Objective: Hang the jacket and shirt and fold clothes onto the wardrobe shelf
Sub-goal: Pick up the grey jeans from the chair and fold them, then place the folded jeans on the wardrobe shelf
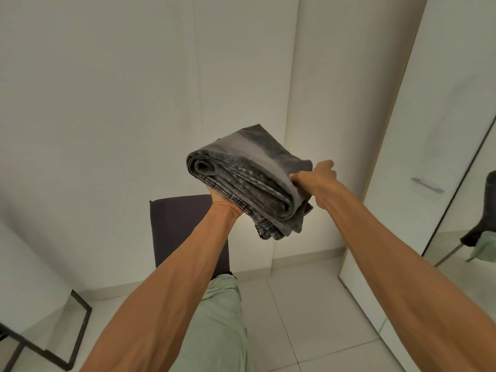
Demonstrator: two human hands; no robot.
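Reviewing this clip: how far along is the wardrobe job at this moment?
Done: the grey jeans are folded into a thick bundle. In hand: the left hand supports them from below and the right hand grips their right edge, held up in the air. Left: shelving them; the wardrobe door is at right, no shelf shows. A light green garment lies over the chair, unfolded. Jacket and shirt hanging cannot be judged.

- The single head-worn camera is looking forward and down from above, both outstretched forearms reaching away from it.
- It is facing a white wall point(107, 103) and wardrobe door point(418, 130), tiled floor point(308, 318) spreading below.
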